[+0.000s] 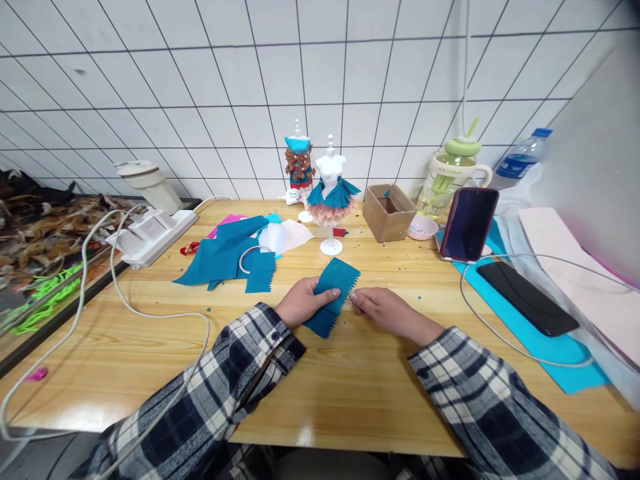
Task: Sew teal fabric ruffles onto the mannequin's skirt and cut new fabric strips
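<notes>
My left hand is closed on a teal piece of crepe paper, with the thumb pressed flat across its face. One long edge of the piece is cut into small teeth and faces right. At that toothed edge, my right hand pinches thumb and forefinger together on the paper; the exact tooth is hidden by the fingertips. Beyond the hands stands a small white dress form wearing a teal and pink paper skirt. To the left lie more teal paper and a smaller toothed teal piece.
A second dressed form stands behind. Further right are a cardboard box, a pink dish, a propped phone, a flat black phone and a drink bottle. A power strip trails white cables across the left.
</notes>
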`<move>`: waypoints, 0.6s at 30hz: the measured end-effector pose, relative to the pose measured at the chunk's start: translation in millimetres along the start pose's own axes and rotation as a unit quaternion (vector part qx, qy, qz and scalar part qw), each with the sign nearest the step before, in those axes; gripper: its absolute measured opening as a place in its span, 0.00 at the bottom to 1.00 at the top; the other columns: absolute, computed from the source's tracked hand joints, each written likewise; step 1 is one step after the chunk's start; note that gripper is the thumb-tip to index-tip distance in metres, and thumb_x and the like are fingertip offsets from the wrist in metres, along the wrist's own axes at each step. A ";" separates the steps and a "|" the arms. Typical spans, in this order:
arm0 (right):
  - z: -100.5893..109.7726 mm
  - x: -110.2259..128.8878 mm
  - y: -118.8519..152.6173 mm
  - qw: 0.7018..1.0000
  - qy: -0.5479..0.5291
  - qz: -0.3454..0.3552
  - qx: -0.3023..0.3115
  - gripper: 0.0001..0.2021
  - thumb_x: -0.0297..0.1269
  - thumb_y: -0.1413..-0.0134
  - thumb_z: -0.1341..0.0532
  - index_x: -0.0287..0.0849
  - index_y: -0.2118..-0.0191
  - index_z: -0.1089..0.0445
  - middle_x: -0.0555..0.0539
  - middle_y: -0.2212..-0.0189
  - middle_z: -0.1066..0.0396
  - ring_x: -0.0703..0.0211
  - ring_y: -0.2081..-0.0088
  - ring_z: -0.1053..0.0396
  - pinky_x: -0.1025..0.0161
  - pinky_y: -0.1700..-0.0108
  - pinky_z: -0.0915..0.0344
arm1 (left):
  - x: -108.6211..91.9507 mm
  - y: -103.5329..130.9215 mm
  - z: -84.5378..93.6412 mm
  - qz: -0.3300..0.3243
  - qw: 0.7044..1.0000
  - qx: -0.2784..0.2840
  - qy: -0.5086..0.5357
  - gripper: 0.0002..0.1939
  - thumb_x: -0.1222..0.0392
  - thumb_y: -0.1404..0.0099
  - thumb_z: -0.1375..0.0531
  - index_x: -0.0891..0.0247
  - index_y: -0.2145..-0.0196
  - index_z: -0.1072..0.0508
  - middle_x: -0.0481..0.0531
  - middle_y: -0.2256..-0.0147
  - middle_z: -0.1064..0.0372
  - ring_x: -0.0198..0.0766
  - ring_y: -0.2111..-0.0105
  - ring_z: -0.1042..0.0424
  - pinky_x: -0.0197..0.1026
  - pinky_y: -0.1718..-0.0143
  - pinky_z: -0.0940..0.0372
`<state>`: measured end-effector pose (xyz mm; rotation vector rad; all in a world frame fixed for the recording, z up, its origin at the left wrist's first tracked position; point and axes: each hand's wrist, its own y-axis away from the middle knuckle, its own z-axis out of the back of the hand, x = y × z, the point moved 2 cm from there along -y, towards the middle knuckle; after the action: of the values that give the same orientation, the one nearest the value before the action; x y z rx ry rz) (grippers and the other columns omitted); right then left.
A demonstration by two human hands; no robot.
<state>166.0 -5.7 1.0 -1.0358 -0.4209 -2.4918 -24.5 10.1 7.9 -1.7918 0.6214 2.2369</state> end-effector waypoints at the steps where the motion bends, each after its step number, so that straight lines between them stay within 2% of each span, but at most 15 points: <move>1: -0.1 -0.1 0.0 1.000 0.001 0.001 0.000 0.23 0.53 0.36 0.57 0.43 0.75 0.40 0.52 0.78 0.38 0.63 0.74 0.41 0.65 0.70 0.46 | -0.4 0.1 -0.2 0.000 1.000 0.000 0.000 0.19 0.45 0.46 0.36 0.66 0.72 0.27 0.47 0.75 0.29 0.34 0.75 0.34 0.34 0.74 0.39; 18: -0.5 -0.7 -0.4 1.000 0.027 -0.005 0.012 0.23 0.53 0.37 0.55 0.43 0.77 0.42 0.53 0.80 0.40 0.64 0.75 0.44 0.66 0.72 0.49 | -0.6 0.1 -0.4 0.014 1.000 0.002 0.007 0.18 0.46 0.46 0.36 0.67 0.70 0.27 0.48 0.74 0.28 0.34 0.75 0.32 0.36 0.71 0.37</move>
<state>165.9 -5.3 0.1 -0.9577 -0.4402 -2.5118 -24.1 9.8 8.4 -1.8104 0.6567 2.2415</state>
